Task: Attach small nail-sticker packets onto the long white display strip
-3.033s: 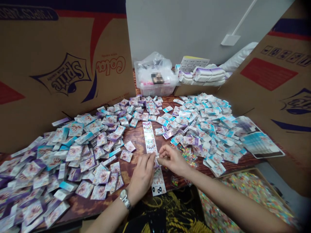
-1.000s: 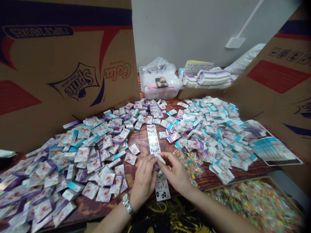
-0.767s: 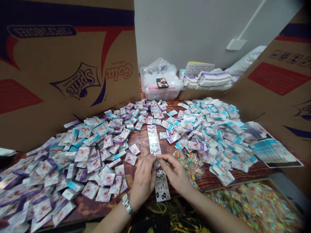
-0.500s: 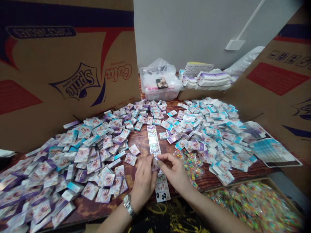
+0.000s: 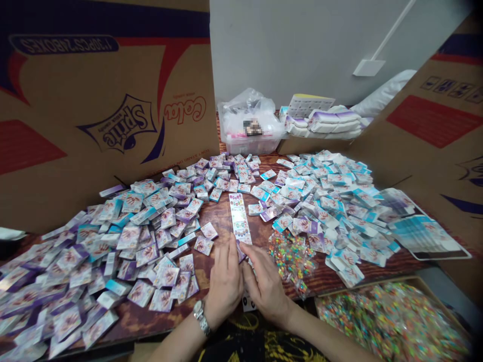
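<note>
My left hand, with a wristwatch, and my right hand lie side by side at the table's front edge, fingers curled together. Between their fingertips they pinch a small purple-and-white packet. The hands cover the near end of a long white strip of printed nail stickers, which runs away from me across the bare wood. A small heap of tiny coloured pieces in clear bags lies just right of my right hand.
Several small purple and turquoise packets form a pile on the left and another on the right. Upright cardboard boxes wall both sides. A clear plastic tub and stacked sheets stand at the back. A tray of coloured bags sits lower right.
Both hands have drawn back towards me and closed tighter together over the packet, covering more of the strip's near end. The piles have not moved.
</note>
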